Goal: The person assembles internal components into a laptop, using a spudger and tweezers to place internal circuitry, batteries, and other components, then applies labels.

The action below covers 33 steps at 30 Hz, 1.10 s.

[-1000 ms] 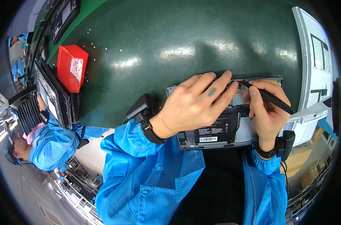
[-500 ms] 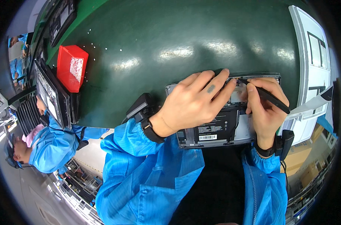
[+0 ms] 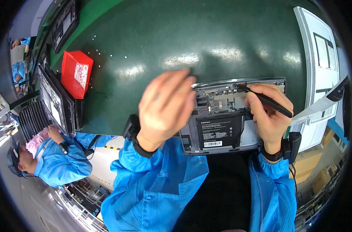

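An opened laptop base (image 3: pixel 250 147) lies in front of me with its circuit board (image 3: pixel 226 101) and black battery (image 3: pixel 216 129) bared. My right hand (image 3: pixel 270 110) rests over its right part, closed on slim black tweezers (image 3: pixel 270 103). Their tip points at the far edge of the board; whether it pinches anything is too small to see. My left hand (image 3: pixel 166 102) is raised just left of the laptop base, apart from the board. Motion smears its fingers, so I cannot make out anything in them.
A red bin (image 3: pixel 69 71) with small white bits stands at the left, with more bits scattered on the green table (image 3: pixel 152 42). Stacked laptop parts (image 3: pixel 54 100) are beside it. White foam trays (image 3: pixel 313 50) line the right edge. Another person in blue (image 3: pixel 64 164) works at the left.
My left hand has lifted off the laptop base and moved left, baring the board. The tweezers' tip has shifted slightly left along the far edge, still in my right hand.
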{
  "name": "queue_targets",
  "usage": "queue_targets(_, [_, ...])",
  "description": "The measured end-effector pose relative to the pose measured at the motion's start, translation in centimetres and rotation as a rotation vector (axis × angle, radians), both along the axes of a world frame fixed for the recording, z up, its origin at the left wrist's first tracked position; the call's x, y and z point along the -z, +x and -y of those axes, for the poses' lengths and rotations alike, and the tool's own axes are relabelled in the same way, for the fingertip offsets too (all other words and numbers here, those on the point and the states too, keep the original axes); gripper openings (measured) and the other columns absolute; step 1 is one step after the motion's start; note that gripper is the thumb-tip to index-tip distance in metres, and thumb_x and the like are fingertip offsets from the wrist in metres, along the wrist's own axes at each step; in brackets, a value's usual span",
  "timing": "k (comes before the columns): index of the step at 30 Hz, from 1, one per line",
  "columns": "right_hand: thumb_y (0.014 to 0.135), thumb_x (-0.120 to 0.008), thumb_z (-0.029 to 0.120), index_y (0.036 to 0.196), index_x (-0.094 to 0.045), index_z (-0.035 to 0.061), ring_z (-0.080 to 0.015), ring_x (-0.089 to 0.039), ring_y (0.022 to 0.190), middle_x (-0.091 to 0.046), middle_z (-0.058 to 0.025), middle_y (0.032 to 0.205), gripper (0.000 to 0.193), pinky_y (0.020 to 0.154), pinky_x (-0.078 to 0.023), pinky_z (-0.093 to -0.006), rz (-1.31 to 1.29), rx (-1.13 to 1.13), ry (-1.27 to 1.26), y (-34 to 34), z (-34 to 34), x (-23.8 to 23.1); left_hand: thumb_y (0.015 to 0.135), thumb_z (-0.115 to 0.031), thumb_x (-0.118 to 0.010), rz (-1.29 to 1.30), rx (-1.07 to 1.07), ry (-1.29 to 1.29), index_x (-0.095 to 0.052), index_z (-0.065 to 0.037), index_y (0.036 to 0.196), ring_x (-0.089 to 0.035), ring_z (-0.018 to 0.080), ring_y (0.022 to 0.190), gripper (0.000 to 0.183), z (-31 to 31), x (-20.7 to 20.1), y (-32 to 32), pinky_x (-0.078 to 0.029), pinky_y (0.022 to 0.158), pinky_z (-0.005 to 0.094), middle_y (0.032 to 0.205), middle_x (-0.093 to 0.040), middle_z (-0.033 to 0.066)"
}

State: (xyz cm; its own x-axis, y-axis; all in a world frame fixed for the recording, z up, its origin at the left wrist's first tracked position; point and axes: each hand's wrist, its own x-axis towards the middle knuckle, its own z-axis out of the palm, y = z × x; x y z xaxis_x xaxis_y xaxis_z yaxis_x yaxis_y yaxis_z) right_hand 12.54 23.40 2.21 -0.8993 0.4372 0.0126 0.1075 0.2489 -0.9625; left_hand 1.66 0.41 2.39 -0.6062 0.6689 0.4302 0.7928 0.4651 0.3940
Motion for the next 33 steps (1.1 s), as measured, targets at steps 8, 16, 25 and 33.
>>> queue_targets(8, [0.086, -0.076, -0.002, 0.101, -0.073, -0.0038, -0.0044, -0.059, 0.069, -0.072, -0.0086, 0.096, 0.015, 0.053, -0.043, -0.0170, -0.006, 0.059, -0.096, 0.2, 0.2, 0.5, 0.074, -0.005, -0.073, 0.322, -0.260, -0.062, -0.074, 0.008, 0.102, -0.055, 0.0457, 0.127, 0.032, 4.3, 1.2, 5.6, -0.046, 0.106, 0.0479, 0.139, -0.058, 0.0300])
queue_targets(16, [0.091, -0.069, -0.006, 0.101, -0.068, -0.0065, -0.0063, -0.059, 0.061, -0.067, -0.0082, 0.089, 0.010, 0.046, -0.043, -0.0196, -0.005, 0.136, -0.215, -1.0, -0.1, -0.4, 0.087, 0.002, -0.070, 0.853, -0.254, 0.400, -0.058, 0.009, 0.134, -0.051, 0.0363, 0.134, 0.050, 3.0, 0.8, 6.7, -0.043, 0.110, 0.0427, 0.151, -0.047, 0.0248])
queue_targets(25, [0.102, -0.058, 0.013, 0.111, -0.064, -0.0033, -0.0127, -0.057, 0.068, -0.062, -0.0073, 0.082, 0.019, 0.061, -0.048, -0.0280, -0.189, 0.180, -0.392, -1.5, -3.5, -1.9, 0.096, 0.002, -0.062, 1.391, -0.229, 0.990, -0.027, 0.003, 0.158, -0.049, 0.0218, 0.137, 0.071, 4.0, -0.8, 2.8, -0.038, 0.114, 0.0365, 0.150, -0.050, 0.0154])
queue_targets(33, [0.106, -0.050, 0.023, 0.105, -0.066, -0.0007, -0.0269, -0.062, 0.100, -0.067, -0.0130, 0.108, 0.028, 0.088, -0.046, -0.0348, -0.305, 0.177, 0.140, -11.3, -7.9, 1.3, 0.100, -0.008, -0.060, 0.988, -0.329, 1.128, -0.038, -0.002, 0.152, -0.063, 0.0214, 0.117, 0.057, 6.4, -6.1, -10.7, -0.053, 0.099, 0.0358, 0.134, -0.061, 0.0122])
